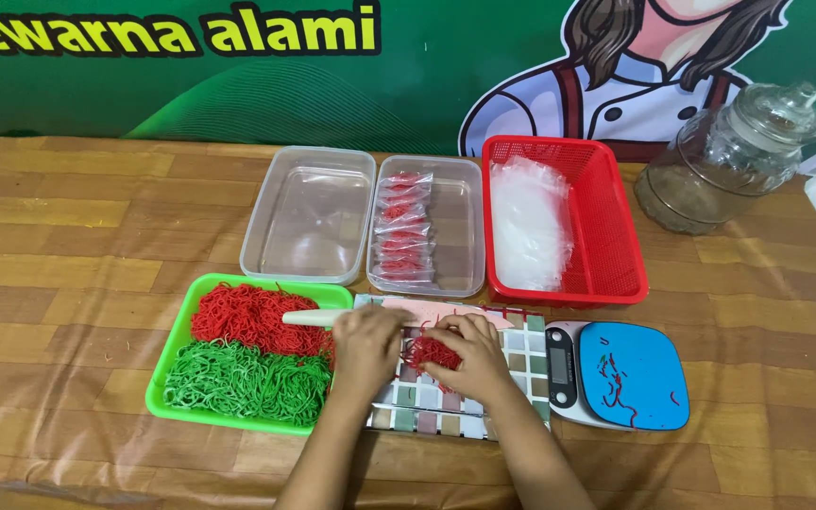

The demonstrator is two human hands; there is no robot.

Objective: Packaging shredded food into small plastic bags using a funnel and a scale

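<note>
My left hand (366,345) and my right hand (469,351) rest side by side on a checkered board (521,364), fingers gathered around a small clump of red noodles (430,351). A pink knife (446,313) lies along the board's far edge, and its white handle (309,318) pokes out over a green tray (167,378). That tray holds red noodles (247,316) at the back and green noodles (238,380) at the front. A kitchen scale (620,375) with a blue top and a few red strands sits right of the board.
Behind the board stand an empty clear container (309,215), a clear container (460,236) with several small packets of red noodles, and a red basket (606,227) of clear plastic bags. A lidded glass jar (729,161) stands at the far right. A green banner covers the wall.
</note>
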